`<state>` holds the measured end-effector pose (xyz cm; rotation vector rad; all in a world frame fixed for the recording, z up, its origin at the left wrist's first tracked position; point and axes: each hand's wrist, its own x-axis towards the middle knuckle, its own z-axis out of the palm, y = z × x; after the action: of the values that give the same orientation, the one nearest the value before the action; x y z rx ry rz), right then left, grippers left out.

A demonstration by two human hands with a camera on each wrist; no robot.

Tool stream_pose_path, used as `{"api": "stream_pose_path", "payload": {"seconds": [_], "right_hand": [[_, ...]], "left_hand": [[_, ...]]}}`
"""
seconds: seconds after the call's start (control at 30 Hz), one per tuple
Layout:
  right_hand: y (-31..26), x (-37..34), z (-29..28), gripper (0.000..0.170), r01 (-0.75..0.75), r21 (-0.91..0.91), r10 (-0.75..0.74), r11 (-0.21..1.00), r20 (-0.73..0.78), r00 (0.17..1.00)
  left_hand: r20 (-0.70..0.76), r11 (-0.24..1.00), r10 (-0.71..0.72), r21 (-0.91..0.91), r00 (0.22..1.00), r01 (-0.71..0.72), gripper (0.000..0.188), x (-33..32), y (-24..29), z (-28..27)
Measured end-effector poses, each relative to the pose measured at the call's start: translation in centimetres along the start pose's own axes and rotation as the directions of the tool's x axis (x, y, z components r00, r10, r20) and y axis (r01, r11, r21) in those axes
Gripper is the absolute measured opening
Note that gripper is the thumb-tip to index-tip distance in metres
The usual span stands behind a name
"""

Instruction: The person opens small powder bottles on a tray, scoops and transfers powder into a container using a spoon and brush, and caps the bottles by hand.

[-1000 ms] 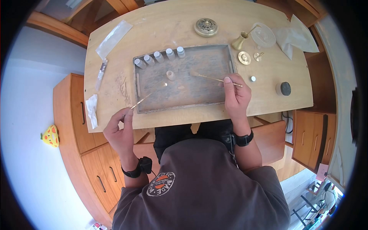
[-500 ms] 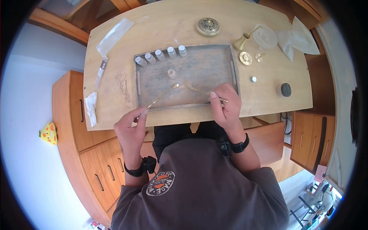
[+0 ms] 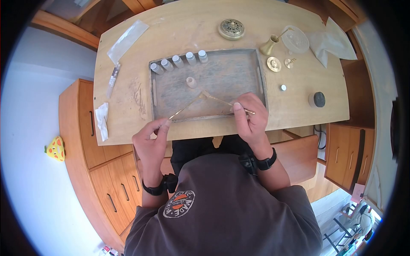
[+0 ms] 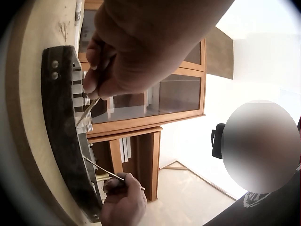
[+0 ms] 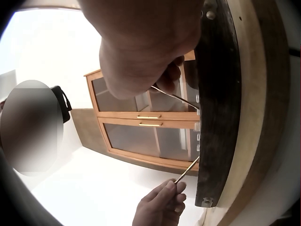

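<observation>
My left hand (image 3: 151,140) pinches the shaft of a slim brass spoon (image 3: 183,109) between thumb and fingers, over the near left part of the grey wooden tray (image 3: 235,70). In my right hand (image 3: 253,118) is a thin brass-handled brush (image 3: 221,100), gripped near its handle end. The two tool tips meet low over the middle of the tray, in a patch of brownish powder. Just behind them stands a small uncapped vial (image 3: 191,82). In the right wrist view the left hand (image 5: 162,202) holds its shaft angled toward the tray.
Several white-capped vials (image 3: 178,62) line the tray's back left. Behind it sits a brass incense burner (image 3: 231,30). To the right are a brass vase (image 3: 269,45), a brass lid (image 3: 273,64), a white cap (image 3: 283,88) and a dark-lidded jar (image 3: 318,99). A tissue (image 3: 101,121) lies left.
Both hands have moved inward, the right one also nearer the body. The spoon tip has gone right and the brush tip left and down, so they now meet in front of the vial.
</observation>
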<state>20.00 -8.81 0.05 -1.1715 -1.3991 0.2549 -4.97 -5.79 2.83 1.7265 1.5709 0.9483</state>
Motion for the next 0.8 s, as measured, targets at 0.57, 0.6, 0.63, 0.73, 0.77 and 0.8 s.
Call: {"api": "stream_pose_path", "payload": {"seconds": [0.57, 0.6, 0.63, 0.73, 0.77, 0.8], "right_hand": [[2.5, 0.0, -1.9, 0.013, -0.170, 0.099, 0.189, 0.980, -0.229, 0.955], [2.5, -0.1, -1.9, 0.013, -0.172, 0.097, 0.190, 0.980, -0.232, 0.954], [2.6, -0.1, -1.9, 0.012, -0.177, 0.101, 0.196, 0.979, -0.229, 0.953], [2.6, -0.1, -1.9, 0.012, -0.183, 0.108, 0.203, 0.977, -0.226, 0.953], [2.6, -0.1, -1.9, 0.012, -0.183, 0.109, 0.204, 0.977, -0.225, 0.953], [2.7, -0.1, -1.9, 0.012, -0.184, 0.108, 0.204, 0.977, -0.225, 0.953]], "left_hand": [[-0.273, 0.973, 0.001, -0.223, 0.962, -0.064, 0.012, 1.2, 0.3, -1.5], [-0.269, 0.972, 0.003, -0.224, 0.963, -0.065, 0.012, 1.3, 0.1, -1.4], [-0.262, 0.978, 0.028, -0.191, 0.965, -0.081, 0.012, 1.3, -0.2, -1.4], [-0.246, 0.984, 0.083, -0.134, 0.966, -0.118, 0.012, 1.3, -0.4, -1.2], [-0.237, 0.984, 0.111, -0.111, 0.965, -0.141, 0.012, 1.3, -0.3, -1.1], [-0.236, 0.984, 0.111, -0.111, 0.965, -0.140, 0.012, 1.3, -0.2, -0.9]]}}
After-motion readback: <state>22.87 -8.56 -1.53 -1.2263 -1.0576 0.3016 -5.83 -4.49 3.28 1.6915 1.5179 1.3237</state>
